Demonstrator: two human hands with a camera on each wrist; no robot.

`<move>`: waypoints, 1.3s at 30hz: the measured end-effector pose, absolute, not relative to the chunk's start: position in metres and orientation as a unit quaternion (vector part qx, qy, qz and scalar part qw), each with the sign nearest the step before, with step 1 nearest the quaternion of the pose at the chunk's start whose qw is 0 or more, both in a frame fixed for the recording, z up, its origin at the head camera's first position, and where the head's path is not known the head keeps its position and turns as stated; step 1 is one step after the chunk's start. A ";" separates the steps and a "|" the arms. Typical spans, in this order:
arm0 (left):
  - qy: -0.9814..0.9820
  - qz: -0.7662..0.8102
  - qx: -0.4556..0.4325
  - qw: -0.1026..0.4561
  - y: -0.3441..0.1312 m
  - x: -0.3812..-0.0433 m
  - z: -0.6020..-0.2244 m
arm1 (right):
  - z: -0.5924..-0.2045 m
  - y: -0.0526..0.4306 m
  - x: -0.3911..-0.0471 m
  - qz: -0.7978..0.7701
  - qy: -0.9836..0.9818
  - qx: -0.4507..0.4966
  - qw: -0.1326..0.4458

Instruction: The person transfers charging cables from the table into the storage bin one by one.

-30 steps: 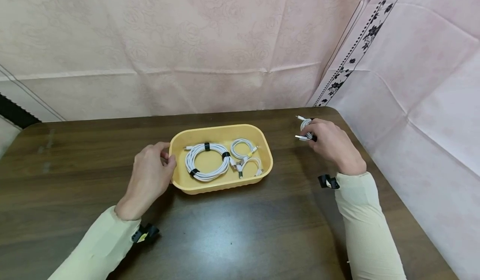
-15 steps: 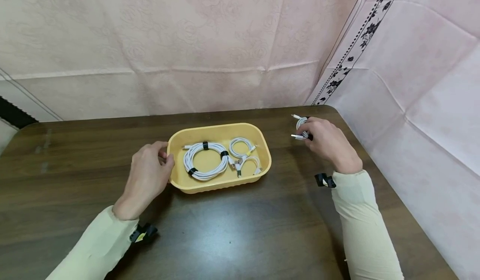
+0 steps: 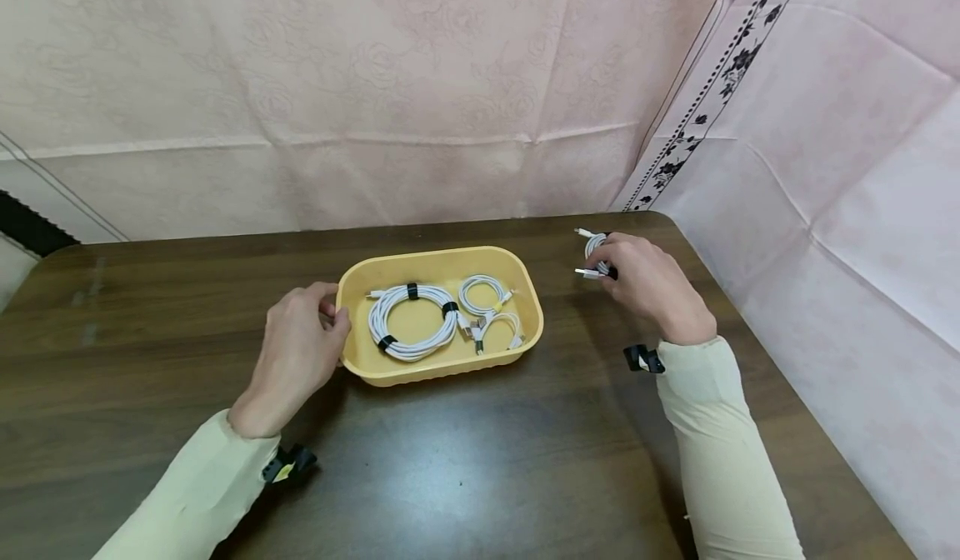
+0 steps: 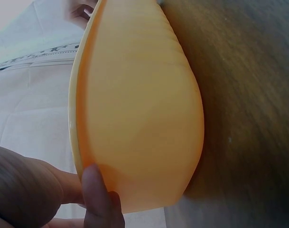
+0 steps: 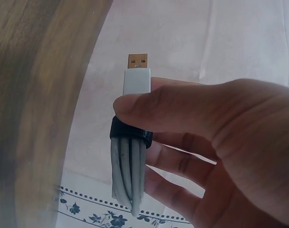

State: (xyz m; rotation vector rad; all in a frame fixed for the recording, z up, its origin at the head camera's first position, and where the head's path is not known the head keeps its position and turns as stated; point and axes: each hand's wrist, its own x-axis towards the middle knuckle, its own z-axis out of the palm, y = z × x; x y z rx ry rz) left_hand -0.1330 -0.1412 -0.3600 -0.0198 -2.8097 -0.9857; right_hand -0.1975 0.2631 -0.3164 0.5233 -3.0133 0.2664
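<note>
A shallow yellow plastic tray [image 3: 442, 370] stands on the brown table, holding a large white cable coil [image 3: 381, 320] with black ties and two smaller white cables. My left hand [image 3: 298, 352] grips the tray's left end; in the left wrist view its thumb [image 4: 96, 192] lies against the outer wall near the rim. Right of the tray, my right hand [image 3: 651, 281] pinches a coiled USB cable [image 5: 127, 166] above the table. In the right wrist view the thumb presses by the white USB plug [image 5: 137, 80], just above a black tie [image 5: 127, 133].
A pale floral cloth [image 3: 390, 110] hangs behind the table, and another cloth panel [image 3: 840, 210] hangs along the right side. The brown tabletop [image 3: 435, 477] extends in front of the tray and to its left.
My right hand has shifted slightly left toward the tray, carrying the coiled USB cable. My left hand keeps its grip on the tray, which has hardly moved.
</note>
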 end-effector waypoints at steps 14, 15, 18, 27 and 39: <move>-0.940 -0.329 -0.008 0.089 -0.141 -0.133 -0.361 | -0.317 0.256 -0.200 0.083 -0.978 0.185 0.043; -0.940 -0.330 -0.008 0.089 -0.141 -0.133 -0.361 | -0.316 0.256 -0.201 0.083 -0.978 0.188 0.043; -0.939 -0.331 -0.008 0.092 -0.141 -0.133 -0.361 | -0.316 0.254 -0.201 0.082 -0.977 0.193 0.043; -0.939 -0.332 -0.006 0.093 -0.141 -0.132 -0.361 | -0.315 0.248 -0.201 0.086 -0.976 0.196 0.039; -0.941 -0.323 -0.008 0.097 -0.140 -0.132 -0.360 | -0.311 0.242 -0.201 0.088 -0.975 0.198 0.044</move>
